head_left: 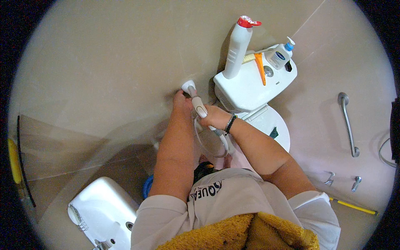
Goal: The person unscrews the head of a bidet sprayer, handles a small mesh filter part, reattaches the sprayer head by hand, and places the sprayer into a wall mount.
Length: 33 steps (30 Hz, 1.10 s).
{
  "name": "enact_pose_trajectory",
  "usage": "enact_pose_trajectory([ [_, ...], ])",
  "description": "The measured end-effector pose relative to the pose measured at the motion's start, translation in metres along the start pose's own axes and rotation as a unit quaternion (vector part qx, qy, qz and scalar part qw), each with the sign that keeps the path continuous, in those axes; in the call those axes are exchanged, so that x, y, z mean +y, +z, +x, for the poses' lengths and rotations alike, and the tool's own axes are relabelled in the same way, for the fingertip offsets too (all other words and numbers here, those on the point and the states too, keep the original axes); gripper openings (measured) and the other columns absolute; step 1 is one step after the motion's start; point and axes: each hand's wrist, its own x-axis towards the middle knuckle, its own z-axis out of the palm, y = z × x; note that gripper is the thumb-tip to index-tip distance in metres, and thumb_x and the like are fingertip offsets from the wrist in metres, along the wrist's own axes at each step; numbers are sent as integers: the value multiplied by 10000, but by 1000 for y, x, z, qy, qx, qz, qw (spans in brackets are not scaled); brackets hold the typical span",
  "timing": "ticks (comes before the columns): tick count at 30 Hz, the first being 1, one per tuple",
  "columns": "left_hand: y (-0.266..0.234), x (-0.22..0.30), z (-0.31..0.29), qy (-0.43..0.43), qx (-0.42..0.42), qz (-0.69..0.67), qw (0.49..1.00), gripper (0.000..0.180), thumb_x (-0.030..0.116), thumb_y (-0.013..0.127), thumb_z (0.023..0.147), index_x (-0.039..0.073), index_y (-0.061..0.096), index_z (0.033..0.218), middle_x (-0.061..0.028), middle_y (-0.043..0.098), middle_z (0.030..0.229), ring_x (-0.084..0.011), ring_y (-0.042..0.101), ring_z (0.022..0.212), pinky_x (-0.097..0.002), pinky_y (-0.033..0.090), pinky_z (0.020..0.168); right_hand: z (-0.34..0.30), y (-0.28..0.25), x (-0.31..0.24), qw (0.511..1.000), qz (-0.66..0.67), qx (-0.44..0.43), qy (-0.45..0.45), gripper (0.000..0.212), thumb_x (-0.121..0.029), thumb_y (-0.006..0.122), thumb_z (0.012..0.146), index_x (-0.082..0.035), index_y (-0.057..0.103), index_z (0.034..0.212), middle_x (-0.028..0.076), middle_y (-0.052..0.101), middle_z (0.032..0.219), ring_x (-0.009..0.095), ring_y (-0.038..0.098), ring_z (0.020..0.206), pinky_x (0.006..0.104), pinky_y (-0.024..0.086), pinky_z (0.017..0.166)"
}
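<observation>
My right hand (213, 117) is wrapped round the grey-and-white handle of a handheld shower head (200, 108). Its white head tilts up and away from me, toward the wall. A pale hose (225, 143) hangs in a loop from the handle's lower end. My left hand (182, 101) is just below and left of the white head, close to the wall. Its fingers are mostly hidden, and whether it grips anything there is unclear. A dark beaded bracelet (230, 124) circles my right wrist.
To the right, the toilet tank (250, 93) bears a white bottle with an open red cap (237, 50), a pump bottle (280, 56) and an orange-handled brush (260, 68). A washbasin (100, 204) is at lower left, a blue bucket (147, 186) beside it. A grab bar (348, 125) is on the right wall.
</observation>
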Motion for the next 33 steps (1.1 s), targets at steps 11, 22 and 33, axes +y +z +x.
enact_pose_trajectory([
  [11, -16, 19, 5, 29, -129, 77, 988, 264, 197, 288, 813, -26, 410, 887, -114, 486, 683, -220, 498, 549, -324, 448, 517, -9, 0, -9, 998, -4, -66, -10, 237, -125, 526, 579, -9, 471, 778, 123, 537, 622, 192, 529, 524, 296, 410, 499],
  [22, -6, 4, -26, 40, 32, 1, 999, 216, 138, 285, 826, -7, 416, 920, -106, 521, 713, -207, 534, 550, -300, 476, 495, -25, -19, 0, 995, -2, -84, -55, 389, -219, 561, 543, 13, 467, 841, 166, 551, 669, 245, 546, 603, 318, 429, 560],
  [33, -5, -21, -41, 124, 97, 222, 962, 207, 123, 303, 823, 10, 420, 951, -101, 544, 848, -203, 557, 691, -320, 465, 509, -53, -34, 66, 985, 19, -114, -132, 331, -206, 553, 550, 12, 460, 781, 183, 541, 677, 295, 538, 646, 359, 414, 596],
])
